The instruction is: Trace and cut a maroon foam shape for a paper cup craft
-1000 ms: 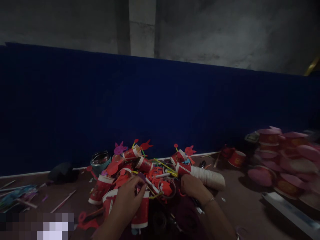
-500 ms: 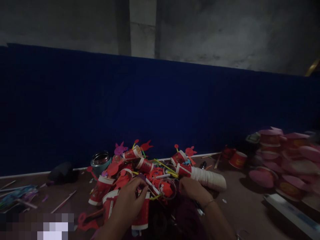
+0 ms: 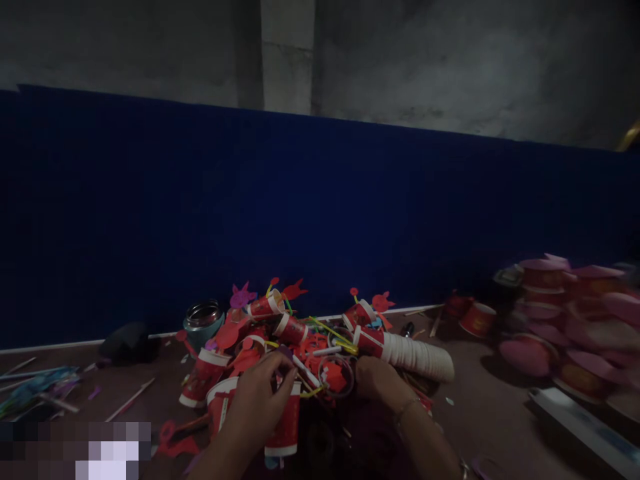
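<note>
My left hand point(image 3: 265, 393) is closed, thumb and fingertips drawn together above the red paper cups point(image 3: 285, 427). A dark purple scrap shows by its fingertips; whether it is held I cannot make out. My right hand point(image 3: 375, 379) bends downward beside the pile, below a long nested stack of paper cups point(image 3: 417, 355). Its fingers are hidden. Under the right wrist a red piece point(image 3: 425, 400) is partly visible. Between the hands lie a clear round container point(image 3: 335, 375) with red paper pieces, white marker-like sticks and yellow strips.
Several decorated cups with red paper cutouts point(image 3: 235, 333) crowd the middle. At the left are a teal open jar point(image 3: 203, 323), a dark lump point(image 3: 127, 343) and straws. Pink-topped cups point(image 3: 550, 320) and a long pale box point(image 3: 585, 427) stand right. A blue panel point(image 3: 320, 213) rises behind.
My right hand has shifted slightly left and down, and a red piece now shows beside its wrist. My left hand keeps almost the same pose.
</note>
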`<state>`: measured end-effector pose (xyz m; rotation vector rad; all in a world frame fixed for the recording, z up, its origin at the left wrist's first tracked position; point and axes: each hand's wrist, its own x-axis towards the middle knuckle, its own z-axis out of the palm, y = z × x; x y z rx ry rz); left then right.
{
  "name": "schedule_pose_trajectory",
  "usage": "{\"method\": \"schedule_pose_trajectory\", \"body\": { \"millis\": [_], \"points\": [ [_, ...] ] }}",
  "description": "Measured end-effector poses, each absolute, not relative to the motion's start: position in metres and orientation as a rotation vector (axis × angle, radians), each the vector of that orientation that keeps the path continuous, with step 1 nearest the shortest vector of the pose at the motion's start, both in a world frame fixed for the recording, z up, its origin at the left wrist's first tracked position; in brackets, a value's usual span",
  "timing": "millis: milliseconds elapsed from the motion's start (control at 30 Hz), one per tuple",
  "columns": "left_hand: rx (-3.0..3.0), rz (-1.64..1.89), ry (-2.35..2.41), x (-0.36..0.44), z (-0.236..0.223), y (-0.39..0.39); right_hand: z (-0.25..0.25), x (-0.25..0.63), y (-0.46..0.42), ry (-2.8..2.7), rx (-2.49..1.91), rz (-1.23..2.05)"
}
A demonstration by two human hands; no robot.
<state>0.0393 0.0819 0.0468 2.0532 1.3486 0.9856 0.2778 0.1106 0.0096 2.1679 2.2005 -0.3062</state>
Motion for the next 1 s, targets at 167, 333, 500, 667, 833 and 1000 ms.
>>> {"method": "schedule_pose_trajectory", "body": {
  "millis": [167,333,500,667,833,1000],
  "points": [
    [2.066,0.969,1.349,0.042,0.048,0.08,0.013,0.283,0.111,2.257,2.255,-0.368],
    [2.041,0.973,1.331,0.046,0.048,0.078,0.02,0.282,0.114,2.337,2.352,-0.649],
    [1.701,0.996,1.144,0.062,0.033,0.075,0.036,0.262,0.111,2.54,2.211,-1.275],
    [0.905,0.783,0.991,0.075,0.025,0.071,0.046,0.244,0.098,2.525,1.649,-2.666],
    [0.696,0.707,0.634,0.073,0.028,0.069,0.052,0.238,0.092,2.437,1.477,-2.886],
    [0.635,0.864,0.704,0.074,0.018,0.072,0.052,0.235,0.092,2.432,1.53,-2.84]
  ]
}}
